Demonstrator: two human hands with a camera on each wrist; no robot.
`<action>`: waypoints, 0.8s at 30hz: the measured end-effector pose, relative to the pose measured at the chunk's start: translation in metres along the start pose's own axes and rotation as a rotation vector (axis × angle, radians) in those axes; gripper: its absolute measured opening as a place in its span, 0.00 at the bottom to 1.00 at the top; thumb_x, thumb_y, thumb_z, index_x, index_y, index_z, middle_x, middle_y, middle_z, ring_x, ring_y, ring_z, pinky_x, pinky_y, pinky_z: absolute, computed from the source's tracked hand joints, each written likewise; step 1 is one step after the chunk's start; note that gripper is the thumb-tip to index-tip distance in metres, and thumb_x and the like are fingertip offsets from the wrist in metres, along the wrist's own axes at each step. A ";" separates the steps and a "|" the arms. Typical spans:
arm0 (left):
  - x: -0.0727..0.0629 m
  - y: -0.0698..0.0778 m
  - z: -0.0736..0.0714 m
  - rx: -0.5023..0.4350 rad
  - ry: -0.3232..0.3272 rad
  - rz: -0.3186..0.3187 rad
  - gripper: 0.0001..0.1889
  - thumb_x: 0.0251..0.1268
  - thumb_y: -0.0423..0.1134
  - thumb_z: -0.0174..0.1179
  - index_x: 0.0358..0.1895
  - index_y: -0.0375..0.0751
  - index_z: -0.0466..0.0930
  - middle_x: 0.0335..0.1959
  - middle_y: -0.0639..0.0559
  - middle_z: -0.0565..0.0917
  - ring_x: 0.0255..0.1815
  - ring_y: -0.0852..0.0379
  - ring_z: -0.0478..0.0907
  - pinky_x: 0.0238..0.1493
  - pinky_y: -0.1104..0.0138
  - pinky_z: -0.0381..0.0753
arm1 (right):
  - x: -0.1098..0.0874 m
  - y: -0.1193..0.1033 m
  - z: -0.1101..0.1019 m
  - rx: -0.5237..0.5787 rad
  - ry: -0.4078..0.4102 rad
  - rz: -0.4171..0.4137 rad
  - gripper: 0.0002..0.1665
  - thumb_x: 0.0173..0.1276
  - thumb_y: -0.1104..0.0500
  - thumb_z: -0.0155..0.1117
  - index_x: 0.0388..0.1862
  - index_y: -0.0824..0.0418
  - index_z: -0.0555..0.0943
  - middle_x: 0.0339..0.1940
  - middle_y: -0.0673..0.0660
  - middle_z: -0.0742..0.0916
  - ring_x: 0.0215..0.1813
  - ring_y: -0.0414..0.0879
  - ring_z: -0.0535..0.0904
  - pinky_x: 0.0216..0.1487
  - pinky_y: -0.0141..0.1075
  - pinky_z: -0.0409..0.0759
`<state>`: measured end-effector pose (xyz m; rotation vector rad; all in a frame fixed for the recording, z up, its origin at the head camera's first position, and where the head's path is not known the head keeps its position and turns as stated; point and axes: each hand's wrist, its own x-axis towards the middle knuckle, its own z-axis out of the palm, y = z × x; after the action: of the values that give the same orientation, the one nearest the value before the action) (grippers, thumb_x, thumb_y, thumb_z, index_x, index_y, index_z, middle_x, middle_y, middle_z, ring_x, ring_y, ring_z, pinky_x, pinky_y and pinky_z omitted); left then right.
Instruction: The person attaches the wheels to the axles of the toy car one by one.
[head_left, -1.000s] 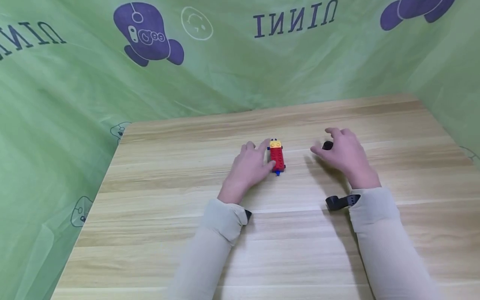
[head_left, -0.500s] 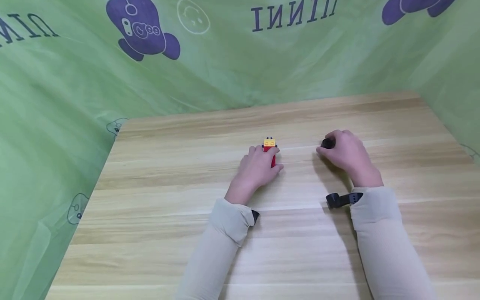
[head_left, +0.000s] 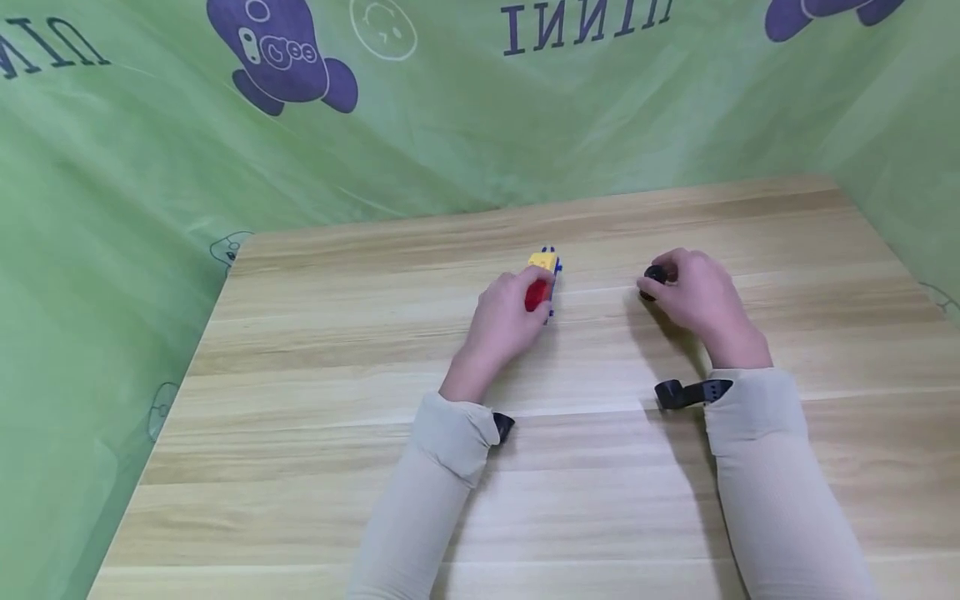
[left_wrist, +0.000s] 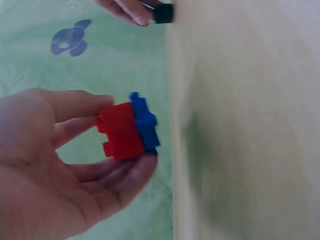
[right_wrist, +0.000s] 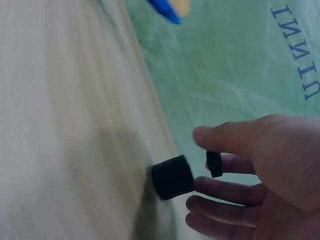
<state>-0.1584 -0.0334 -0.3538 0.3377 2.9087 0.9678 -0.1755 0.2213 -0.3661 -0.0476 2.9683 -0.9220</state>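
My left hand (head_left: 506, 312) grips a toy brick car (head_left: 537, 295) between thumb and fingers. The car has a red studded body, a yellow brick at its far end and a blue base with small side pegs. In the left wrist view, the red end of the car (left_wrist: 122, 131) faces the camera, with the blue base toward the tabletop. To the right, my right hand (head_left: 697, 296) pinches small black wheel-like pieces (head_left: 655, 275). The right wrist view shows a short black cylinder (right_wrist: 173, 177) by the fingertips and a thinner black piece (right_wrist: 214, 164) between thumb and index finger.
Both hands are over the far half of a wood-grain table (head_left: 585, 483). A green printed curtain (head_left: 450, 142) hangs behind it and along the sides. Black camera mounts (head_left: 690, 393) sit at both wrists and stick out inward.
The left hand has closed round the toy car, tipped it and shifted it slightly away from the person. The right fingers have drawn in on the black pieces.
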 end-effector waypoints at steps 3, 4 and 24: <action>0.000 0.003 -0.007 -0.252 0.032 -0.009 0.17 0.69 0.36 0.63 0.60 0.51 0.79 0.54 0.44 0.82 0.51 0.49 0.79 0.50 0.60 0.83 | -0.002 -0.007 -0.004 0.061 0.024 0.015 0.31 0.74 0.48 0.62 0.62 0.72 0.75 0.58 0.74 0.80 0.59 0.68 0.76 0.61 0.61 0.71; 0.000 0.004 -0.008 -0.342 0.040 -0.014 0.17 0.69 0.35 0.63 0.59 0.51 0.79 0.55 0.44 0.82 0.51 0.50 0.80 0.49 0.61 0.84 | -0.003 -0.010 -0.006 0.088 0.038 0.020 0.31 0.74 0.47 0.62 0.62 0.71 0.75 0.60 0.74 0.80 0.59 0.68 0.77 0.60 0.60 0.73; -0.007 0.019 -0.013 -0.763 -0.047 0.039 0.39 0.61 0.21 0.65 0.73 0.55 0.67 0.53 0.40 0.83 0.49 0.49 0.83 0.51 0.64 0.86 | -0.020 -0.075 0.009 0.628 0.466 -0.333 0.19 0.54 0.67 0.80 0.44 0.72 0.85 0.29 0.30 0.83 0.30 0.31 0.80 0.33 0.21 0.79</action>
<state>-0.1501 -0.0278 -0.3320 0.3458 2.2545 1.9098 -0.1541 0.1552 -0.3306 -0.3597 2.9256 -2.1263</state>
